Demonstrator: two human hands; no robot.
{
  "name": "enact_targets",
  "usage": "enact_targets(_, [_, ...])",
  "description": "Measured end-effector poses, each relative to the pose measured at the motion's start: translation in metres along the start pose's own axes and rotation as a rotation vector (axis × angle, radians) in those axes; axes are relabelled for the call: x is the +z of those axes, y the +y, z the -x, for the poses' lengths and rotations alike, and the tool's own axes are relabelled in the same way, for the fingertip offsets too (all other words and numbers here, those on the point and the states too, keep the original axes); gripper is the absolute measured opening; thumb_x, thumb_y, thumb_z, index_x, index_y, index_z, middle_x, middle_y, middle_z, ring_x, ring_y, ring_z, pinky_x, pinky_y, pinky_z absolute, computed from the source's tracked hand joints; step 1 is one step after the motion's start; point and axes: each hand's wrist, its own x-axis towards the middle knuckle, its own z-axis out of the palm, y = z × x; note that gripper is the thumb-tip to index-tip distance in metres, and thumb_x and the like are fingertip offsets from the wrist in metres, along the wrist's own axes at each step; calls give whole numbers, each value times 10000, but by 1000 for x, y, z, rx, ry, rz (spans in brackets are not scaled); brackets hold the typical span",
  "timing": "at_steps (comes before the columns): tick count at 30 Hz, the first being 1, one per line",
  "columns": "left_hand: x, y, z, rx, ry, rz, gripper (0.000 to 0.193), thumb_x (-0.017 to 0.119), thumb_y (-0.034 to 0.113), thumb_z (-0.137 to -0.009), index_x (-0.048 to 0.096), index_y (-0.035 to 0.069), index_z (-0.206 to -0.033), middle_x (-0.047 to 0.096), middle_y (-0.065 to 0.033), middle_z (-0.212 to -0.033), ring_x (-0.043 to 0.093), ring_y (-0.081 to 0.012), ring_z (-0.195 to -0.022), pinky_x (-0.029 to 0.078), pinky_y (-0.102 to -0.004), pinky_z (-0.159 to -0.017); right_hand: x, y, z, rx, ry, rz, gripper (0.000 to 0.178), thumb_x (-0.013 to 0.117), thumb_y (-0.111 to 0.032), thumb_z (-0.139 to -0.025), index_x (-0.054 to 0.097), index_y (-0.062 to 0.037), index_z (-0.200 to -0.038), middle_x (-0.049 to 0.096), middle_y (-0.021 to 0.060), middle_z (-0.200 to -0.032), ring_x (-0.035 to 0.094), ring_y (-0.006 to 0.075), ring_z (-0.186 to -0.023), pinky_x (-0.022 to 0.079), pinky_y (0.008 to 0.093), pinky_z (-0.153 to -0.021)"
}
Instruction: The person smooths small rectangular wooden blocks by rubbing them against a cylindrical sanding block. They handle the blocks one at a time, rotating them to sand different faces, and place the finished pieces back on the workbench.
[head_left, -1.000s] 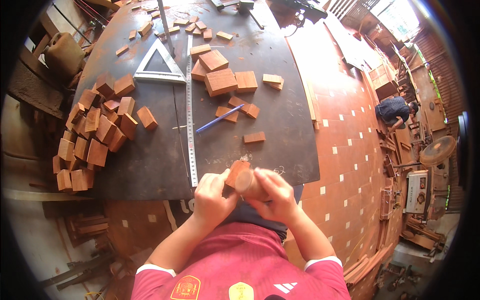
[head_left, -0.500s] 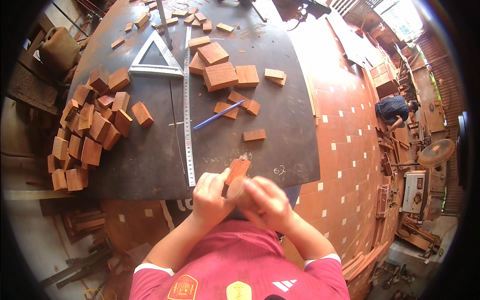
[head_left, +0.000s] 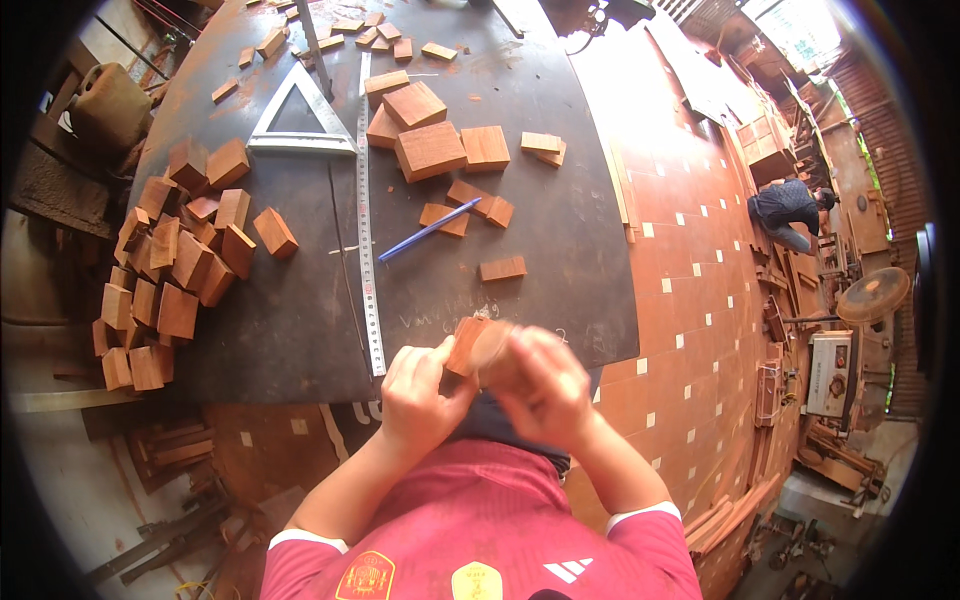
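The left hand [head_left: 418,390] is closing its fingers around a reddish-brown wooden block [head_left: 463,345], which is sitting between the two hands at the table's near edge; whether it is resting on the surface cannot be told. The right hand [head_left: 550,385] is showing blurred, its fingers curling around a pale, round-ended object [head_left: 492,346] that is overlapping the block in view; its exact kind cannot be told.

The dark tabletop [head_left: 290,330] is bearing pale handwritten marks just beyond the hands, and a thin seam is running lengthwise down it. A white measuring strip [head_left: 368,250] is lying alongside the seam. To its right, a single small block [head_left: 502,268] is lying apart, and a blue pen [head_left: 430,230] is resting across small wooden pieces. At the left edge, a heap of blocks [head_left: 180,285] is crowding together. Farther up, larger blocks [head_left: 432,150] are clustering right of the strip, and a silvery triangular square [head_left: 300,145] is lying left of it. Reddish dust and small offcuts are dotting the far end.

Beyond the table, a tiled floor [head_left: 690,385] is stretching rightward, with pale square insets. A person in dark clothing [head_left: 783,205] is bending over near stacked timber.
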Motion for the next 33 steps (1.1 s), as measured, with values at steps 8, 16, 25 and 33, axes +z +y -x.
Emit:
enact_targets(8, [0, 1, -2, 31, -8, 7, 493, 866, 30, -692, 699, -36, -1152, 674, -157, -877, 657, -339, -747, 558, -422, -673, 5, 0, 6, -19, -29, -77, 707, 880, 13, -762, 608, 41, -1415, 687, 281, -1214, 716, 432, -1048, 604, 463, -892])
enact_targets(16, [-2, 1, -3, -19, -25, 29, 403, 887, 75, -728, 733, -5, -1092, 697, -143, -870, 675, -332, -750, 557, -412, -680, 8, 4, 11, -31, 11, -77, 716, 896, -1, -756, 610, 39, -1411, 694, 273, -1217, 714, 432, -1064, 597, 467, -920])
enact_targets(25, [0, -2, -1, 23, -31, 40, 521, 890, 45, -685, 703, -34, -1164, 686, -152, -879, 662, -330, -755, 557, -424, -681, 21, -3, 21, -6, 51, -183, 693, 900, -8, -775, 622, 24, -1410, 690, 270, -1241, 714, 420, -1096, 591, 451, -950])
enact_targets(33, [-2, 0, -4, 1, -36, 50, 487, 892, 62, -696, 720, -20, -1145, 699, -148, -883, 673, -333, -766, 560, -424, -691, 18, -3, 27, 45, 50, -173, 727, 915, -1, -762, 623, 2, -1427, 690, 254, -1264, 714, 412, -1119, 592, 456, -959])
